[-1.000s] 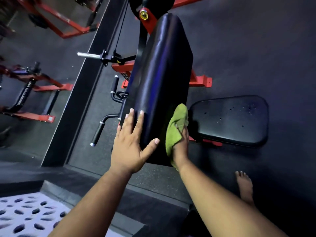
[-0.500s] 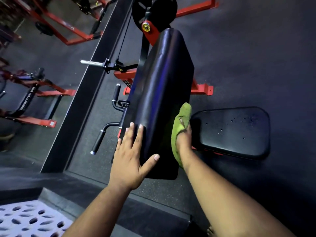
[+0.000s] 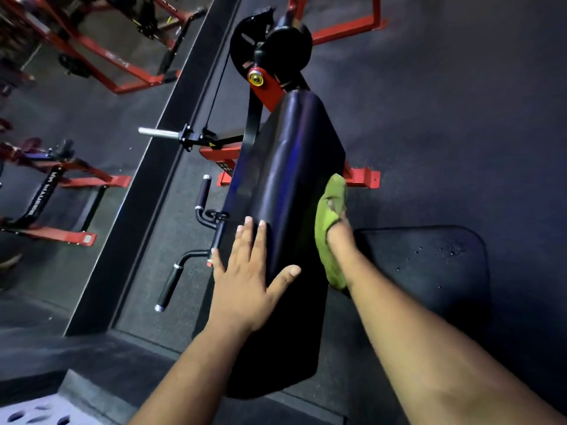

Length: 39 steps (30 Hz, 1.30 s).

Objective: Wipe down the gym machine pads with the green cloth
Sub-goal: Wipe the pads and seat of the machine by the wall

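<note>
A long black arm pad (image 3: 285, 185) of a red-framed gym machine slopes away from me in the middle of the view. My left hand (image 3: 245, 271) lies flat on its near left side, fingers spread, thumb across the top. My right hand (image 3: 339, 237) presses the green cloth (image 3: 326, 228) against the pad's right edge; the cloth covers most of the fingers. To the right, lower down, sits the black seat pad (image 3: 429, 265), speckled with small droplets.
Black handle grips (image 3: 184, 250) and a chrome weight peg (image 3: 158, 132) stick out left of the pad. A black pulley wheel (image 3: 270, 44) stands at the pad's far end. Other red frames (image 3: 61, 179) stand on the dark rubber floor to the left. A perforated white surface (image 3: 27, 415) shows at bottom left.
My right hand has slid the green cloth farther up along the pad's right edge. The view has come closer and tilted up; my left hand stays flat on the pad.
</note>
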{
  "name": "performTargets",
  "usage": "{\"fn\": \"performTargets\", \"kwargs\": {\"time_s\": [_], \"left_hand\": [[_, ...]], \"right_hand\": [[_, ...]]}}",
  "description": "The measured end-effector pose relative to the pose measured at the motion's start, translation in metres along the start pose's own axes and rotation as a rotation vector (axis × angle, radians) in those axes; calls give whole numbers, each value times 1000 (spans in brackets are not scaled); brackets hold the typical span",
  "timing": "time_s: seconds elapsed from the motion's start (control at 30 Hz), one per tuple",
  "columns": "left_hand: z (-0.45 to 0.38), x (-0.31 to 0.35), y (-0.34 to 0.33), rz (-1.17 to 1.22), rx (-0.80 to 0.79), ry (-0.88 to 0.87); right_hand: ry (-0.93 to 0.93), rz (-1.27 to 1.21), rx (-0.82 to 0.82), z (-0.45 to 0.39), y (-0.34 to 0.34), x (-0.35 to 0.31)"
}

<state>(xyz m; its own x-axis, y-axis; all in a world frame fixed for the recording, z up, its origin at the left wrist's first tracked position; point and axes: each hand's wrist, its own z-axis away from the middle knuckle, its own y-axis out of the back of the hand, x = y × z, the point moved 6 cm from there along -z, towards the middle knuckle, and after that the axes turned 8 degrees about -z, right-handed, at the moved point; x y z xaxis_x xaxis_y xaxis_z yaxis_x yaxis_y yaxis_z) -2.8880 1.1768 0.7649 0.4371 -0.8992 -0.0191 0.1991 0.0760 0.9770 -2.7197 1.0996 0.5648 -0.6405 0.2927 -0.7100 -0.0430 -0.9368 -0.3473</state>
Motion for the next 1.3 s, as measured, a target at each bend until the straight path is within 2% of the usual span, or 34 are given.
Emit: {"fn": "performTargets", "kwargs": {"time_s": [0.03, 0.1, 0.17, 0.33, 0.4, 0.47, 0.53, 0.6, 0.63, 0.67, 0.73, 0.8, 0.87, 0.93, 0.97, 1.07, 1.17, 1.23, 1.3], "left_hand": [[-13, 1, 3, 13, 2, 2], [-33, 4, 7, 49, 9, 15], [-49, 10, 12, 52, 28, -14], [-97, 21, 24, 96, 57, -18], [-119, 28, 25, 99, 56, -16], [-137, 36, 24, 47, 47, -34], [-144, 41, 21, -24, 48, -53], [-145, 41, 20, -27, 53, -64], [-144, 41, 20, -16, 52, -73], [-142, 40, 19, -14, 55, -80], [-144, 39, 19, -22, 66, -90], [-145, 39, 18, -27, 67, -92], [-146, 38, 17, -29, 52, -72], [-145, 38, 17, -47, 42, -64], [-145, 38, 18, -51, 43, -70], [-146, 39, 17, -59, 47, -85], [-145, 40, 18, -61, 48, -87], [-145, 40, 18, -58, 43, -83], [-145, 39, 19, -53, 45, -79]], "right_hand": [[95, 72, -46, 15, -3, 3], [425, 229, -142, 71, -17, -3], [659, 364, -162, 109, -32, -21], [796, 673, -188, 42, -86, -113], [818, 672, -215, -4, -98, -142], [759, 509, -269, -48, -100, -161], [566, 308, -243, -96, -83, -151], [273, 163, -179, -114, -59, -116], [181, 171, -146, -112, -47, -94], [167, 204, -124, -98, -38, -82], [325, 282, -118, -66, -42, -86], [644, 401, -146, -30, -67, -127], [886, 658, -176, -11, -106, -164], [889, 844, -235, -28, -133, -187], [875, 838, -260, -41, -137, -196], [882, 663, -282, -76, -130, -207], [737, 581, -269, -89, -121, -207], [704, 700, -244, -76, -120, -205], [816, 871, -268, -48, -118, -191]]}}
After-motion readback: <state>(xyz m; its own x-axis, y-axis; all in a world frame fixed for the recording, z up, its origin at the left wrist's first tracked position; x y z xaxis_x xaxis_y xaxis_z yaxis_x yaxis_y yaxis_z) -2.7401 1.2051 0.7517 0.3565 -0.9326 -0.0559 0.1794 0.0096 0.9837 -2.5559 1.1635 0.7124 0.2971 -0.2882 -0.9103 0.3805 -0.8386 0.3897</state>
